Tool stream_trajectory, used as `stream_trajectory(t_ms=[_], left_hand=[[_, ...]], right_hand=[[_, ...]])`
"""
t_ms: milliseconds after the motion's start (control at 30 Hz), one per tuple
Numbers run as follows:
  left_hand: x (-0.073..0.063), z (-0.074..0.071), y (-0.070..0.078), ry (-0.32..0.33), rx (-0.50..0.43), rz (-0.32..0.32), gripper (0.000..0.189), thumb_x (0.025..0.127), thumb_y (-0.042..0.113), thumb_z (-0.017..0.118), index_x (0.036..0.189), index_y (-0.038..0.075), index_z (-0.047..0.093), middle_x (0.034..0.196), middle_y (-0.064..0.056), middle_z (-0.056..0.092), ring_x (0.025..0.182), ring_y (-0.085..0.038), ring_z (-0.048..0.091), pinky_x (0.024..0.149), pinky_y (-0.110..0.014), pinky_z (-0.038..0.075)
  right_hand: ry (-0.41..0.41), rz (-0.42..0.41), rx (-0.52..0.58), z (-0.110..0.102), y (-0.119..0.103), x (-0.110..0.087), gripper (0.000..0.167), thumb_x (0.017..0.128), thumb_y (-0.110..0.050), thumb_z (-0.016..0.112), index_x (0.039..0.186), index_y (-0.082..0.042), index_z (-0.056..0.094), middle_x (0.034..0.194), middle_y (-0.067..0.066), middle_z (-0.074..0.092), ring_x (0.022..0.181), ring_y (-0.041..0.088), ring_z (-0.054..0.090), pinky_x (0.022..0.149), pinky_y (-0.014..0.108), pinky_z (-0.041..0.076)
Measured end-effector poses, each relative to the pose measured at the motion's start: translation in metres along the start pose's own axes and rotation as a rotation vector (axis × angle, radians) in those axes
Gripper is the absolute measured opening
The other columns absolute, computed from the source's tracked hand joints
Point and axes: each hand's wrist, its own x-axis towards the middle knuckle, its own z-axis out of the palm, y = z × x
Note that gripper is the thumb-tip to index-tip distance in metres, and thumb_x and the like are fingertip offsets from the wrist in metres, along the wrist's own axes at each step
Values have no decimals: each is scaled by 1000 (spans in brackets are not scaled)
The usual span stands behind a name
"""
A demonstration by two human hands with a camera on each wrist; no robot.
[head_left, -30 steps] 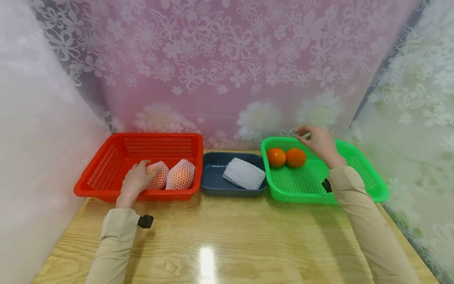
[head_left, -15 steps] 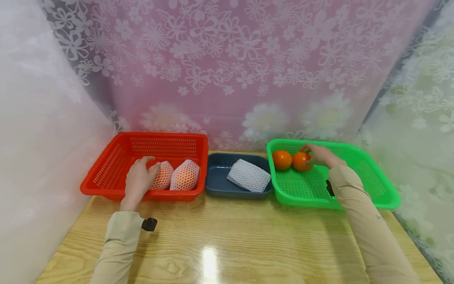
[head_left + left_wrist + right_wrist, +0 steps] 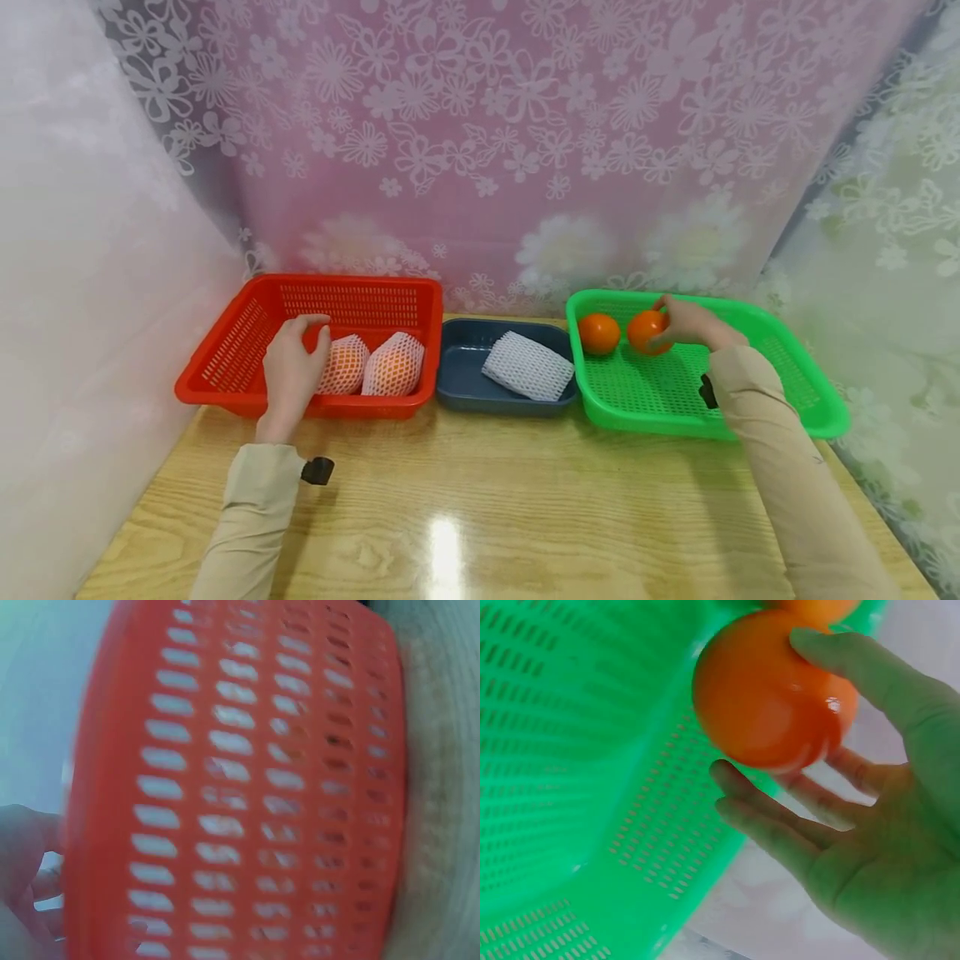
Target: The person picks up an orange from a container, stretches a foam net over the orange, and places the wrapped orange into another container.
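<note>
My right hand [image 3: 692, 322] holds an orange [image 3: 647, 333] between thumb and fingers inside the green basket [image 3: 637, 423]. In the right wrist view the thumb lies on one side of the orange [image 3: 769, 697] and fingertips touch the other, while two fingers stand free. A second orange [image 3: 598, 334] sits beside it to the left. Over the red basket [image 3: 315, 406], my left hand [image 3: 291, 360] is bent with nothing in its grasp, next to two oranges in white foam nets, the nearer [image 3: 345, 367] and the farther [image 3: 393, 367]. The left wrist view mostly shows the basket's perforated wall [image 3: 232, 787].
Between the baskets stands a dark blue tray [image 3: 459, 367] with a white foam net [image 3: 528, 367] lying in it. All three containers stand toward the back of a wooden table [image 3: 360, 500]. Flowered curtains [image 3: 480, 150] hang behind and at the sides.
My right hand has come down from above the green basket, taken hold of the right orange and shifted it slightly right, apart from the other. The left hand has drawn back from the netted orange.
</note>
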Motion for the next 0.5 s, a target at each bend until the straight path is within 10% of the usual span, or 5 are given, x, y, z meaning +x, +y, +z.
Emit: stream_trajectory(t_ms=[167, 500], left_hand=[[-6, 2, 25, 42, -65, 104, 22, 101, 15, 61, 120, 6, 70, 119, -16, 68, 71, -34, 57, 58, -42, 44], [-31, 13, 100, 24, -313, 429, 23, 96, 12, 70, 118, 6, 70, 115, -8, 70, 103, -25, 67, 86, -44, 57]], right_hand=[[105, -33, 109, -12, -14, -18, 72, 94, -21, 72, 140, 16, 30, 123, 39, 49, 108, 50, 56, 86, 58, 49], [252, -94, 326, 1, -74, -68, 78, 96, -37, 71, 152, -1, 29, 142, 27, 43, 120, 42, 51, 86, 51, 50]])
